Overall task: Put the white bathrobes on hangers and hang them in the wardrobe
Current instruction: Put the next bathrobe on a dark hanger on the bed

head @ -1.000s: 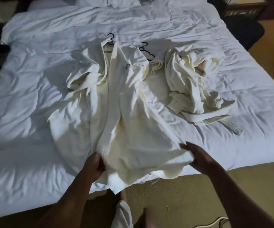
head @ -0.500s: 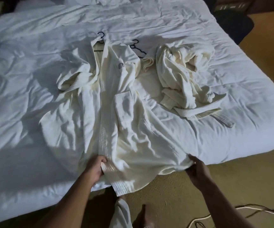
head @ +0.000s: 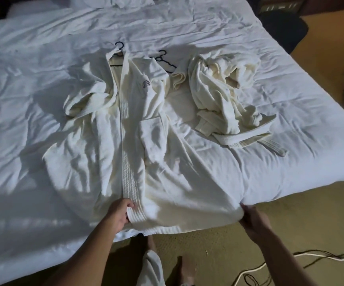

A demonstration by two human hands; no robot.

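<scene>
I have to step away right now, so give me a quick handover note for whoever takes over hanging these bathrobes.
Left hand: grips the ribbed front band at the hem of the spread bathrobe.
Right hand: pinches the same hem at its right corner, at the bed edge.
Spread bathrobe: flat on the bed, front closed, a black hanger at its collar.
Second bathrobe: crumpled to the right, with a spare hanger beside it.
Done: first robe laid out, apparently on its hanger.
Left: hang it, then put the second robe on the spare hanger and hang it. The wardrobe is not in view.
</scene>
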